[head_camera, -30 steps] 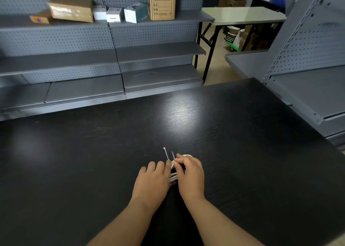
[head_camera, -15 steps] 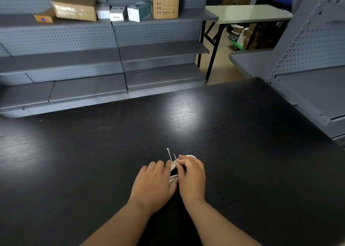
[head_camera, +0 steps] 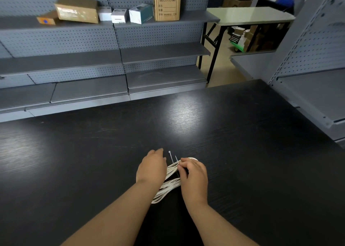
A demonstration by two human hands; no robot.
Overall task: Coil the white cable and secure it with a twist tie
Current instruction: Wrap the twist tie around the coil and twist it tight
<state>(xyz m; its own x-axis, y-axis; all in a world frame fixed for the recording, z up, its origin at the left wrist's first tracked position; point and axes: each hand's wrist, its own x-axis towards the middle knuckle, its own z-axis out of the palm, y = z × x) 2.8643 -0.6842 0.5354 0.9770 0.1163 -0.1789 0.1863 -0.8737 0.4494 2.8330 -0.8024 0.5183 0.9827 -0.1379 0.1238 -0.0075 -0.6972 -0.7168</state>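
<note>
Low centre of the frame, the coiled cable point(head_camera: 169, 180) lies on the worktop point(head_camera: 242, 152). Right hand point(head_camera: 194, 175) pinches the tie point(head_camera: 172, 159); left hand point(head_camera: 152, 168) hovers loosely open. Best keep loops bunched, then cinch snugly.

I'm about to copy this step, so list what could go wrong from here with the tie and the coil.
1. The tie looks unfastened: its two ends stand apart above the cable coil, so it could slip out.
2. Only the right hand pinches the bundle; the left hand rests on it with fingers spread, so the loops may spring loose.
3. The loops already fan out at the near end, so cinching now could leave some outside the tie.
</note>
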